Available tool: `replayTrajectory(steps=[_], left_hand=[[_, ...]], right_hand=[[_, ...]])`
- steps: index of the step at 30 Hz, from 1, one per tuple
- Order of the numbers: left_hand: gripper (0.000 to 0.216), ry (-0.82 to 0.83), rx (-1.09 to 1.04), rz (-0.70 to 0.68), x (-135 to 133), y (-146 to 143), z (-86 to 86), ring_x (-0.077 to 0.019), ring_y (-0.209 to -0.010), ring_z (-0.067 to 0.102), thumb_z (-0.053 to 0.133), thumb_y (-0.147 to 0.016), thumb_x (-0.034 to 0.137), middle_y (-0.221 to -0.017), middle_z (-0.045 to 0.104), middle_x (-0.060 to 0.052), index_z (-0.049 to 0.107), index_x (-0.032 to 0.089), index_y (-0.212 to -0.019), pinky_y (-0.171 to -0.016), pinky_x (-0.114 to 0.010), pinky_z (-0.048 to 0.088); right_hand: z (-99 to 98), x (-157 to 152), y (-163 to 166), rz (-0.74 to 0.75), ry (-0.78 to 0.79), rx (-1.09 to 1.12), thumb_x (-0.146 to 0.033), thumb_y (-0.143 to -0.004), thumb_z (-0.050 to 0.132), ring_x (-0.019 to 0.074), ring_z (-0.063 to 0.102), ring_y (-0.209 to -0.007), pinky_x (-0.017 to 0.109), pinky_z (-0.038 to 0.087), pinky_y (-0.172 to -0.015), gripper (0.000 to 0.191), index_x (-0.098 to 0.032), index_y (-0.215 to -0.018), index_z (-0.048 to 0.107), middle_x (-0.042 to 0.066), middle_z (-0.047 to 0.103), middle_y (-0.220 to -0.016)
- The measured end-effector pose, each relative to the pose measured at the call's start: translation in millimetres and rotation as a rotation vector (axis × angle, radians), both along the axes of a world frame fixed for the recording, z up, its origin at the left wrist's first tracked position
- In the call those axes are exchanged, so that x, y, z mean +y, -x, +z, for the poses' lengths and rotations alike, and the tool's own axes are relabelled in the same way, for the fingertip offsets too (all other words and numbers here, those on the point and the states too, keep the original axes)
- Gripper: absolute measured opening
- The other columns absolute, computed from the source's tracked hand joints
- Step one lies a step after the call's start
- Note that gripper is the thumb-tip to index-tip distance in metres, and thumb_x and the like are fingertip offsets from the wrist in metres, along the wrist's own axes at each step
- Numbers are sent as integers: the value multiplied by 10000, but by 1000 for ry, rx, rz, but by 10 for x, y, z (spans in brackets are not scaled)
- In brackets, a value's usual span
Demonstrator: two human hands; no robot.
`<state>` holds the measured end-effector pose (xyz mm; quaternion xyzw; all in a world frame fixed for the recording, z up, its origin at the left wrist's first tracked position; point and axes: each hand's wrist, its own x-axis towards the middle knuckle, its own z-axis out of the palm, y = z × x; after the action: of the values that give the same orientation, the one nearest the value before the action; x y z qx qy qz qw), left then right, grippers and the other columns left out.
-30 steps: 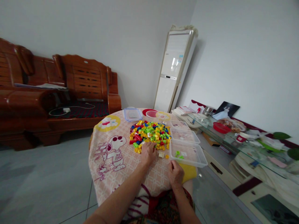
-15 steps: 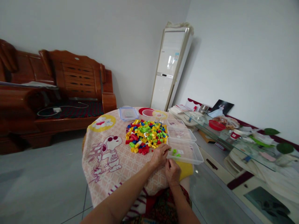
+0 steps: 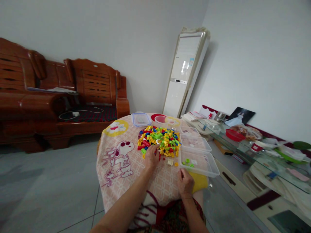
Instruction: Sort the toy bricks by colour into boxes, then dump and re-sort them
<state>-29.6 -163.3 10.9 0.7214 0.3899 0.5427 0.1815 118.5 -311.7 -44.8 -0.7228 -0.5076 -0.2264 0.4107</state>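
Note:
A heap of small coloured building bricks [image 3: 160,139] lies on a round table covered with a pink cartoon-dog cloth [image 3: 121,158]. My left hand [image 3: 152,157] rests at the heap's near edge, fingers bent down onto the bricks. My right hand [image 3: 185,183] sits curled on the cloth near the table's front edge, just below a clear plastic tray [image 3: 202,165] that holds a few green bricks [image 3: 187,161]. Two loose pieces [image 3: 171,162] lie between the heap and that tray.
Two more clear trays [image 3: 194,142] stand behind the near one, with a lid [image 3: 141,119] and a round tub [image 3: 160,120] at the table's far side. A wooden sofa [image 3: 60,97] is at left, a standing air conditioner [image 3: 184,71] behind, a cluttered glass table [image 3: 255,145] at right.
My left hand went from the heap over to the near tray and has come back to the heap's near edge. My right hand stayed curled near the table's front edge.

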Motion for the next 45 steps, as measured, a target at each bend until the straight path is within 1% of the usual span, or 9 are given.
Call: replayTrajectory(steps=[4,7,11,17,24,29,34,41,45], left_hand=[[331,92,-11,238,203,336,-13,-211,-983,642,439,-851,109,-1053,700,-77,681,192,-1061,-899,-349,499],[298,226,83,333,294,523,-90,-200,-900,654,519,-840,190,-1058,697,-71,683,204,-1090,-824,-316,498],[274,288,180,315,348,624,-182,-190,-776,643,608,-814,325,-952,697,-73,704,179,-1025,-732,-298,479],[177,285,197,304,357,608,-180,-173,-766,638,609,-768,259,-949,692,-66,707,175,-889,-731,-284,467],[314,404,113,265,344,617,-149,-181,-704,650,616,-764,220,-792,710,-70,718,135,-1049,-674,-289,467],[320,435,75,247,336,622,-143,-188,-754,671,614,-738,205,-798,715,-58,714,160,-1039,-695,-279,486],[287,412,47,239,307,640,-118,-185,-757,666,592,-725,221,-818,709,-56,698,171,-987,-667,-267,479],[161,392,-44,230,299,639,-95,-180,-646,625,551,-716,240,-693,674,-27,667,186,-813,-619,-287,468],[216,302,-223,181,316,633,-114,-192,-725,651,561,-734,305,-791,698,-43,668,189,-881,-679,-311,521]], right_hand=[[-4,-2,3,3,-9,14,-343,-973,391,137,522,-534,248,319,-571,404,-186,-689,632,35,617,-587],[-11,-5,0,14,-1,21,-334,-971,393,138,541,-548,244,329,-578,385,-182,-715,638,39,638,-615],[-34,-4,-15,17,7,9,-339,-973,394,137,541,-543,245,330,-574,385,-187,-711,633,38,642,-621],[-60,1,-24,10,-3,11,-352,-977,390,137,530,-526,249,329,-564,397,-187,-712,635,39,644,-620],[-58,0,-29,27,-9,2,-361,-984,388,137,548,-537,245,334,-568,404,-189,-705,624,29,632,-607],[-38,-4,-14,29,-7,2,-355,-983,394,133,540,-531,247,331,-565,398,-186,-702,619,26,625,-605],[-34,-10,-10,31,-5,2,-361,-987,392,135,542,-534,247,332,-570,407,-184,-702,622,28,624,-607],[-30,-11,-7,41,-10,20,-373,-989,389,134,538,-533,245,334,-564,415,-186,-704,625,32,631,-616],[-40,-5,-11,39,-10,28,-362,-983,400,132,534,-531,244,332,-564,399,-186,-707,628,30,632,-616]])
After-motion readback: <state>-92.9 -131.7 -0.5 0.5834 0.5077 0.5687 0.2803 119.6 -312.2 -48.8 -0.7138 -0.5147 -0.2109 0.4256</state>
